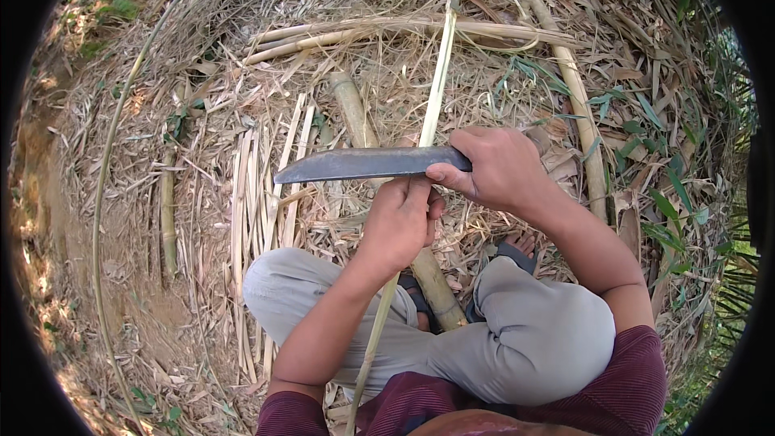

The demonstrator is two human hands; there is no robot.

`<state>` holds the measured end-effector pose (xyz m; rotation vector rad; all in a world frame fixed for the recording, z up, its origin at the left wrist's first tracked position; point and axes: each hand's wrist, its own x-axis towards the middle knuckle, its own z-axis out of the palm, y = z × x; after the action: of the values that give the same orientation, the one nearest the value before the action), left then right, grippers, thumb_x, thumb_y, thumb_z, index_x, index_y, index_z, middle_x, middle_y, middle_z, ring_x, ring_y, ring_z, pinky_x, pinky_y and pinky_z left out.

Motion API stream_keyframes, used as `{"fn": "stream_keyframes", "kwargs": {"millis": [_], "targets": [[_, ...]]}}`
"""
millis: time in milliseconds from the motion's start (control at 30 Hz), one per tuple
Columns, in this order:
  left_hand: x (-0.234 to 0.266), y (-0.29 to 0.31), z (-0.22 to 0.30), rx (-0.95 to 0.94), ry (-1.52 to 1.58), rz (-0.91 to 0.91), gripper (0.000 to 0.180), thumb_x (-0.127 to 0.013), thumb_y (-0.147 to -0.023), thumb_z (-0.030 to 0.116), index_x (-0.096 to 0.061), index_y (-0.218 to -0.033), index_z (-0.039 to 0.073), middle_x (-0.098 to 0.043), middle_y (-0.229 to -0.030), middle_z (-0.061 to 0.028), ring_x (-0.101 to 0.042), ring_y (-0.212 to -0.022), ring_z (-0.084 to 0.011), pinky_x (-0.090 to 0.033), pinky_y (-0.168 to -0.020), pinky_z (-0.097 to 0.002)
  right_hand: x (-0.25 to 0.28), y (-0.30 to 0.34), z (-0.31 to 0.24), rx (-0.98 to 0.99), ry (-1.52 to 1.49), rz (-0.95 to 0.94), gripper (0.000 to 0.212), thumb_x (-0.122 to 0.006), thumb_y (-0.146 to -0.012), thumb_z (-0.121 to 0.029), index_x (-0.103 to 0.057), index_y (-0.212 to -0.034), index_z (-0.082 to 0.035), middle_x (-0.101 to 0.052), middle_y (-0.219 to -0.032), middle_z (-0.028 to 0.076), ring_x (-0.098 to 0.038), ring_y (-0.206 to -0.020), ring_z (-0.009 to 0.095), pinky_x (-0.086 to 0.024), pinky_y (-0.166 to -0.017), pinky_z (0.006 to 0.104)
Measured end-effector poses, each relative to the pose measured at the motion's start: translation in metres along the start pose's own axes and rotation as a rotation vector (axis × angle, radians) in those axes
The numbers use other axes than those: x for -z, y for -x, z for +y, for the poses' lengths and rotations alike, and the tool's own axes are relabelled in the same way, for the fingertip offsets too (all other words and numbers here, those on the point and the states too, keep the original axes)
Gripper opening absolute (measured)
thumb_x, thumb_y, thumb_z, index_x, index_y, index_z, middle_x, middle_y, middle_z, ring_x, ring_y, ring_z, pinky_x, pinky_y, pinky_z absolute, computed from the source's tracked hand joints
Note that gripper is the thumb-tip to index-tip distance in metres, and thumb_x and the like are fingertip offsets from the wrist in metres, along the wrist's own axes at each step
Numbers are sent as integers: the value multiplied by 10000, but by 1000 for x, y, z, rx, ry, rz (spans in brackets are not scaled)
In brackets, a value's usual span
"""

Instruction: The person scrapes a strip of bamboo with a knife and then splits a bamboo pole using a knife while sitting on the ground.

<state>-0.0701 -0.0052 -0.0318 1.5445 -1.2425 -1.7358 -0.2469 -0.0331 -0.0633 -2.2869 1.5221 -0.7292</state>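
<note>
Dark red cloth, the person's shirt (412, 397), is nearest, and grey trousers (549, 339) cover two bent knees just past it. From beside the lap, a bit left of the middle, a pale strip (437, 89), bamboo by the look of it, runs up and away and leans a little to the right. The left hand (398, 222) is the nearer one to the body; its fingers are bent round the strip just under the knife (355, 164). The right hand (504, 165) is a bit farther out and to the right, curled firmly round the back part of the knife, with its thumb on the side of the blade. That blade lies across the strip, nearly square to it, tip to the left, so the two long things make a cross. I cannot tell if the blade only touches the strip or bites into it. Much of the strip sticks out past the blade, ahead of both hands. Below, on the ground (141, 274), a thick bamboo pole (351, 105) runs away from between the feet, leaning left. Thin split pieces (246, 186) lie to its left. Farther off, long sticks (323, 39) lie side to side behind the strip's far end, and a long pole (577, 97) slants along the right.
</note>
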Motion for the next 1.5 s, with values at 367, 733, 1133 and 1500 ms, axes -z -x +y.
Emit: {"fn": "stream_keyframes", "kwargs": {"millis": [367, 733, 1133, 1500], "targets": [[-21, 17, -14, 22, -161, -3, 451, -369, -1082, 361, -584, -893, 13, -523, -614, -23, -473, -526, -109, -400, -513, -291, -1, -39, 71, -379, -221, -42, 681, -476, -922, -678, -679, -729, -57, -644, -646, 139, -659, -613, 338, -516, -551, 459], [-14, 28, -12, 12, 58, 23, 366, -383, -1086, 351, -485, -899, 54, -364, -597, 41, -304, -419, -55, -267, -384, -240, -7, -23, 34, -124, -173, -24, 675, -449, -937, -679, -705, -781, -74, -623, -610, 150, -645, -563, 326, -520, -547, 464], [-10, 21, -33, -234, -387, 193, 394, -393, -1076, 326, -536, -878, 17, -485, -594, -60, -467, -515, -161, -372, -507, -334, -21, -11, 28, 194, -63, -69, 678, -551, -838, -725, -616, -708, -62, -627, -643, 126, -647, -601, 359, -517, -549, 456], [-14, 26, -45, -143, -209, 33, 379, -395, -1081, 354, -501, -871, 57, -411, -551, 38, -369, -433, -50, -317, -420, -245, -16, -32, 108, -201, 19, -35, 717, -428, -941, -695, -650, -736, -45, -605, -623, 147, -607, -545, 339, -486, -541, 459]]}}
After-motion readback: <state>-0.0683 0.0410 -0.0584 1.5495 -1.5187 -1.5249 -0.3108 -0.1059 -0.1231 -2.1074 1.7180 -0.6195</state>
